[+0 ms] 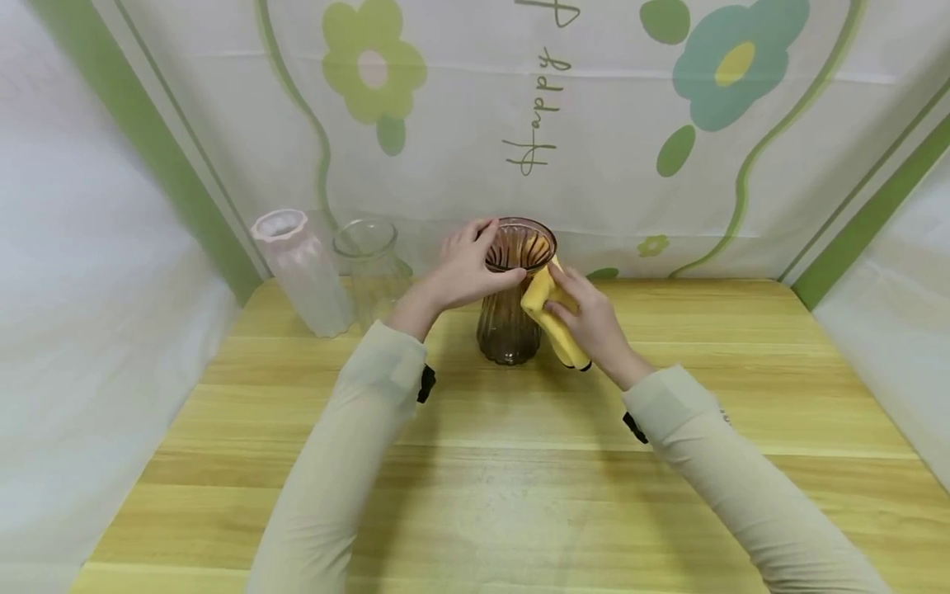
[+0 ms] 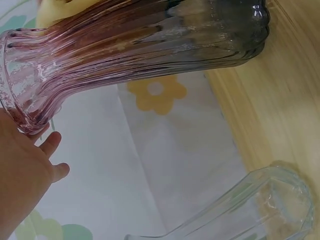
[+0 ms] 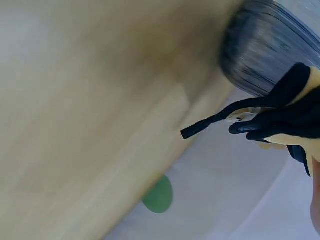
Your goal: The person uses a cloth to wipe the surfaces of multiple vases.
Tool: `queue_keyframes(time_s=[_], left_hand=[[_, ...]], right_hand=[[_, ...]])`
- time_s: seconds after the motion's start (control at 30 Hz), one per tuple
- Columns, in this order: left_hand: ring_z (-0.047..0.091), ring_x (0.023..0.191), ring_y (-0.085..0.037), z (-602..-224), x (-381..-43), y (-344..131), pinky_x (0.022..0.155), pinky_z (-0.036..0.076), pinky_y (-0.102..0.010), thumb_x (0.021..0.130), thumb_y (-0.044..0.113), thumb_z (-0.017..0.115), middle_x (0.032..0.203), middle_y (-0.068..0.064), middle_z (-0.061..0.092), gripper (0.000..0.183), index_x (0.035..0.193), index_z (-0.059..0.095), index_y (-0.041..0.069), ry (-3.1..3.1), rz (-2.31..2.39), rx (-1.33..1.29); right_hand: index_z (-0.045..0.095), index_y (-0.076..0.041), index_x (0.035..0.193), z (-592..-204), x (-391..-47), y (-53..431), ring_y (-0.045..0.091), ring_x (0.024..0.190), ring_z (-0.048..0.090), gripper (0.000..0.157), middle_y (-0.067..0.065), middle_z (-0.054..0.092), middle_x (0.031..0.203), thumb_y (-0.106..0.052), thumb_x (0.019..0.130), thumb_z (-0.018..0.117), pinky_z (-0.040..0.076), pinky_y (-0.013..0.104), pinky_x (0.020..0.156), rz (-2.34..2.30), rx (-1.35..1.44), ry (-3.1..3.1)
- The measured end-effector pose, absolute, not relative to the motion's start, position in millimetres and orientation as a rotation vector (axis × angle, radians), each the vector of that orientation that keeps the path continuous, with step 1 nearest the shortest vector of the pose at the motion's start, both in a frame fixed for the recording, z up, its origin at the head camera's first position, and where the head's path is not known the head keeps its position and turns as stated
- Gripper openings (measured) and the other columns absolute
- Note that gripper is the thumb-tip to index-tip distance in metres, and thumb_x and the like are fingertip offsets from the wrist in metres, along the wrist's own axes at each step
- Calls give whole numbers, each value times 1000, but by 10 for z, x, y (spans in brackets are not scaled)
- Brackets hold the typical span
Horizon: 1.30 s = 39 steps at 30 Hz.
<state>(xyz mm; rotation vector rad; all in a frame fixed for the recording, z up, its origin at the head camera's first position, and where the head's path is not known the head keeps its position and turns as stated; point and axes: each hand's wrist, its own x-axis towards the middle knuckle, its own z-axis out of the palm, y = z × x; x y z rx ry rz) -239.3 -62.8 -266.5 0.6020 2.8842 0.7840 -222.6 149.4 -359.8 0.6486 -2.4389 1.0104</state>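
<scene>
Toward the back of the light wooden table (image 1: 475, 495), a tall, ribbed glass vase (image 1: 508, 326), purple-pink at its flared rim and smoky grey at its base, stands upright between the person's two hands, seemingly resting on the wood. The left hand (image 1: 471, 268) grips it by the rim, with the thumb along the near side and the fingers round the far side; a hold so high up probably steadies the vase against being pushed over and leaves most of its ribbed wall uncovered. The right hand (image 1: 594, 320) pinches a soft yellow cloth with black edging (image 1: 558, 340) against the vase's right side, just below the rim. With the cloth bunched between thumb and fingers, its lower part hangs free beside the wall, and the two hands, on opposite sides of the mouth, likely balance each other's pressure. Off to the left, just beside each other, are a clear, see-through glass vase (image 1: 367, 276) and a frosted white vase with a pink ruffled rim (image 1: 304, 276); set well apart from the cloth, they are perhaps kept there so that neither gets knocked.
</scene>
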Motion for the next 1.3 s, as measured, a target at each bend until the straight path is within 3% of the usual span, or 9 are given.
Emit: queue_keyframes(time_s=[0.3, 0.6, 1.1, 1.3], left_hand=[[12, 148, -31, -2677, -2372, -595, 122, 12, -49, 84, 61, 55, 161, -7, 11, 97, 155, 10, 12, 2900, 803, 594], [14, 147, -29, -2675, -2345, -562, 121, 14, -49, 83, 66, 54, 160, -5, 13, 98, 155, 11, 14, 2921, 800, 565], [19, 145, -32, -2633, -2343, -623, 121, 16, -49, 85, 64, 53, 158, -9, 23, 92, 153, 20, 10, 2991, 670, 569], [12, 148, -36, -2613, -2362, -571, 121, 13, -52, 85, 57, 53, 161, -9, 15, 91, 154, 16, 11, 2915, 716, 580]], right_hand=[[44, -6, 142, -3908, -2184, 1619, 41, 119, 55, 59, 22, 54, 133, -7, 87, 66, 45, 51, 102, 945, 686, -2622], [42, -8, 144, -4120, -2104, 1682, 40, 125, 51, 58, 22, 51, 137, -9, 90, 64, 43, 51, 105, 928, 652, -2712], [50, -3, 137, -3674, -2178, 1505, 40, 121, 55, 55, 23, 55, 134, -3, 84, 68, 46, 49, 103, 1090, 651, -2366], [50, 2, 135, -3583, -2171, 1483, 43, 122, 52, 56, 27, 53, 134, 0, 83, 68, 45, 51, 103, 1101, 632, -2348]])
